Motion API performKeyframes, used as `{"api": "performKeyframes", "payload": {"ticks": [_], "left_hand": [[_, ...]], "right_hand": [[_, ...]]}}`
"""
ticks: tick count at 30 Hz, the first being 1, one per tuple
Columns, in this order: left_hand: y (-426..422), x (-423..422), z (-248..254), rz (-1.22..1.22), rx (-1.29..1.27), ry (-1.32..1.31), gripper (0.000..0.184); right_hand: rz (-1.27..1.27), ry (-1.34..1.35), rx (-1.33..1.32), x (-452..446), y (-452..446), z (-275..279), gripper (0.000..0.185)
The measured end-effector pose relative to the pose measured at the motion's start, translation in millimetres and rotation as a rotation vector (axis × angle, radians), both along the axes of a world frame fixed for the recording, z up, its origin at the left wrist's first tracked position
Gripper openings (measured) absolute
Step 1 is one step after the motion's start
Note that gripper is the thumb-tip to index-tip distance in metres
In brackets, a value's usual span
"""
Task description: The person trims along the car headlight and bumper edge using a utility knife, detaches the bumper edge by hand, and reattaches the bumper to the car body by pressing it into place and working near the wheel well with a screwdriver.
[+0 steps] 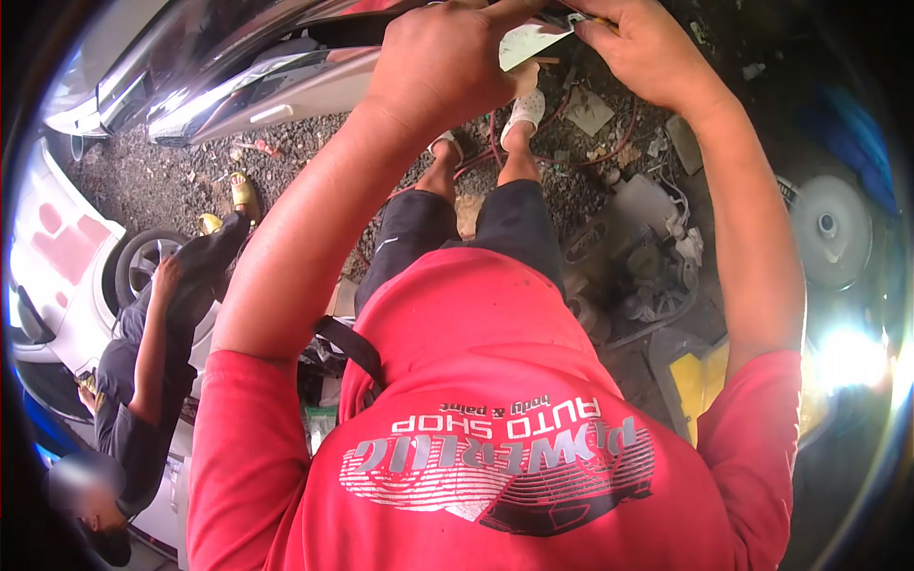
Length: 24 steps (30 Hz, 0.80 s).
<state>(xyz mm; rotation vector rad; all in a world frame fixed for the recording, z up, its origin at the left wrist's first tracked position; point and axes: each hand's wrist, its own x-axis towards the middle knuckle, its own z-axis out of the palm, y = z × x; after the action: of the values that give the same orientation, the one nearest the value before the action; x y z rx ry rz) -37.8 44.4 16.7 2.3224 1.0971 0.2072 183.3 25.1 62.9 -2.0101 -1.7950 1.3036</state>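
Observation:
My left hand (447,59) is raised at the top edge, its fingers bent and partly cut off by the frame. Beside its fingertips is a stiff, pale greenish-white piece of sheet (533,44), which the hand appears to grip. Across from it, my right hand (640,49) is closed, with thumb and fingers pinched together at the sheet's right end. Something thin with a yellowish-orange part shows at those fingers, too small to name. Directly left of my left hand lies a glossy car body panel (314,90).
A person in dark clothes (143,381) is at the left by a white car (62,228) with pinkish patches. Gravel and a red hose (619,143) lie around my feet. A white round object (830,231), yellow item (700,385) and bright lamp (850,360) are at right.

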Motion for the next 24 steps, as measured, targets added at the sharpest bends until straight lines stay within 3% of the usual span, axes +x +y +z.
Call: {"api": "performKeyframes", "payload": {"ticks": [1, 5, 7, 11, 13, 16, 19, 21, 24], "left_hand": [[0, 0, -2, -0.004, 0.024, -0.015, 0.068], [1, 2, 3, 0.001, 0.006, 0.001, 0.065], [-1, 1, -5, 0.013, 0.025, -0.049, 0.066], [-1, -2, -2, 0.015, 0.031, -0.145, 0.068], [-2, -3, -6, 0.015, 0.059, -0.163, 0.067], [-1, -3, -13, 0.018, 0.064, -0.161, 0.065], [1, -1, -14, 0.014, 0.124, -0.088, 0.065], [1, -2, -5, 0.0, 0.069, -0.253, 0.063], [-3, -3, -4, -0.007, 0.044, -0.182, 0.064]], "right_hand": [[0.109, -0.047, 0.08, -1, 4, -3, 0.034], [0.151, -0.138, 0.054, -3, 8, 1, 0.032], [0.195, -0.243, 0.214, -12, 1, -9, 0.029], [0.245, -0.597, 0.154, -39, -10, -14, 0.029], [0.271, -0.607, 0.065, -45, -11, -14, 0.029], [0.17, -0.546, 0.315, -58, -24, -25, 0.027], [0.12, -0.496, 0.192, -70, -16, -19, 0.025], [0.084, -0.464, 0.235, -63, -22, -19, 0.023], [0.029, -0.454, 0.204, -54, -32, -13, 0.02]]}}
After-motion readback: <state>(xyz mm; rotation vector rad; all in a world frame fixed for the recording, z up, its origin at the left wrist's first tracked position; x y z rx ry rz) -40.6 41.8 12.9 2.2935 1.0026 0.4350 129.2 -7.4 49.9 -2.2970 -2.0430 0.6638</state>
